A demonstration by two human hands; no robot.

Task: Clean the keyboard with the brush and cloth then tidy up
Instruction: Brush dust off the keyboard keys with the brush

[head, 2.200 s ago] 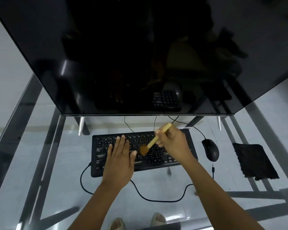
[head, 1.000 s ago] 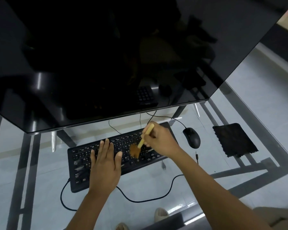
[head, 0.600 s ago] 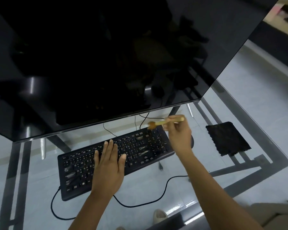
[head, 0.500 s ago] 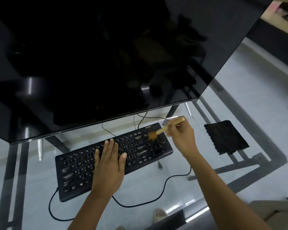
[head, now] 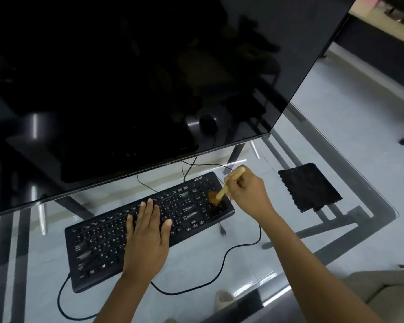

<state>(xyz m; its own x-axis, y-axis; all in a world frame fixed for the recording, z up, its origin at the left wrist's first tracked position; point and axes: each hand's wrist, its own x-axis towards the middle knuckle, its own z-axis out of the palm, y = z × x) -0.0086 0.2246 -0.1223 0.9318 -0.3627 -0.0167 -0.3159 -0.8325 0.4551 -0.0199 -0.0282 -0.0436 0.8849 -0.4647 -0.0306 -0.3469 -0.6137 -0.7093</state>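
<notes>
A black keyboard [head: 103, 241] lies at a slant on the glass desk [head: 350, 183]. My left hand [head: 147, 231] rests flat on its middle keys, fingers together. A small brush [head: 229, 186] with a pale wooden handle is gripped in my right hand [head: 247, 194]; its brown bristles touch the keys at the keyboard's right end. To the right of my right hand, a dark cloth [head: 309, 186] lies flat on the glass. The mouse is hidden behind my right hand.
A large dark monitor [head: 138, 78] hangs over the back of the desk, just above the keyboard. The keyboard cable [head: 219, 262] loops across the glass in front. A beige chair [head: 387, 292] is at the lower right, and feet show through the glass.
My right hand carried the brush from the middle keys to the keyboard's right end, lifted it, then lowered the bristles onto the right-hand keys. My left hand stayed pressed on the keyboard.
</notes>
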